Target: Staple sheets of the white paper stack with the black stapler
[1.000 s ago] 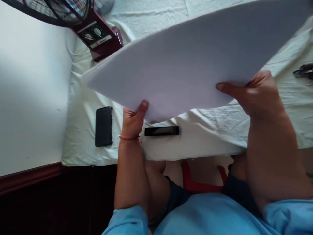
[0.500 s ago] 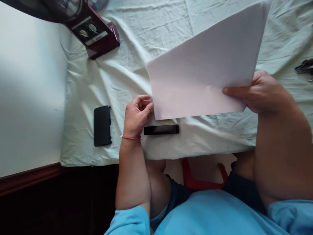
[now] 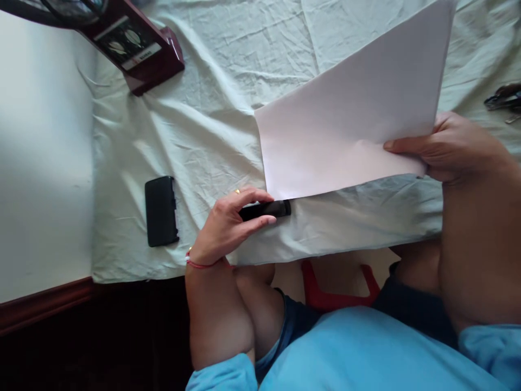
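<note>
My right hand (image 3: 458, 146) pinches a thin stack of white paper sheets (image 3: 345, 119) by its right side, thumb on top, fingers out of sight beneath. The stack is held at a slant over the cloth, and its lower left corner comes close to my left fingertips. My left hand (image 3: 234, 220) is closed around a slim black stapler (image 3: 280, 208) lying along the table's near side. The thumb is on its near side and the fingers on its far side, so its left part is partly hidden.
A black phone-like case (image 3: 160, 212) lies to the left. A dark red stand (image 3: 150, 60) with a picture label is at the upper left, beside the white wall (image 3: 40, 163). Dark keys or a similar object (image 3: 504, 100) lie far right. Wrinkled pale cloth (image 3: 215, 125) covers the table.
My left hand has gone from the paper's left edge down to the stapler and closed around it. The paper, still in my right hand, has shifted slightly right.
</note>
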`<state>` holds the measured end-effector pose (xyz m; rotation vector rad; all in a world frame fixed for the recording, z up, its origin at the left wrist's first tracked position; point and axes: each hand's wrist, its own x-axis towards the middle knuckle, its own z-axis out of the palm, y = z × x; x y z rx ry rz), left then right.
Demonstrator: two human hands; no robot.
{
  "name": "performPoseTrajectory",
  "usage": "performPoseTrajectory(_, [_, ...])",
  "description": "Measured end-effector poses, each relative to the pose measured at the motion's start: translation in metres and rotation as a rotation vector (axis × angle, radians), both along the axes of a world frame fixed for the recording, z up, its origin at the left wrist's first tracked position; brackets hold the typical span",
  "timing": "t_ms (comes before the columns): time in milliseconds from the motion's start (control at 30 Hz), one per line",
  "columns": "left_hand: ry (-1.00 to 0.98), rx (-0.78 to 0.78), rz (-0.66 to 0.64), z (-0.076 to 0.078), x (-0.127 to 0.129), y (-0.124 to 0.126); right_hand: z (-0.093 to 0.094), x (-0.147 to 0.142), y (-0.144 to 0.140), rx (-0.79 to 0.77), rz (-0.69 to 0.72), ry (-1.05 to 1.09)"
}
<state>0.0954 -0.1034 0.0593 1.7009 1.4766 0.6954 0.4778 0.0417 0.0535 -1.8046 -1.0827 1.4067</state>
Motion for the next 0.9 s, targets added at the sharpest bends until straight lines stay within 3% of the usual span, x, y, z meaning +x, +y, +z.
performPoseTrajectory(167, [-0.006,-0.030,0.233,-0.004,0.002,0.001,-0.003,-0.001,0.001,-0.021,-0.043,0.035])
performPoseTrajectory(300, [-0.009,-0.037,0.307,-0.008,0.002,0.002,-0.006,-0.003,0.001,-0.015,-0.019,0.045])
performPoseTrajectory(700, [-0.046,-0.007,0.297,-0.006,0.003,0.006,-0.016,-0.007,0.003,-0.045,-0.049,0.051])
performPoseTrajectory(900, [-0.027,0.000,0.233,-0.003,0.004,0.006,-0.004,-0.013,-0.001,-0.014,0.003,0.029])
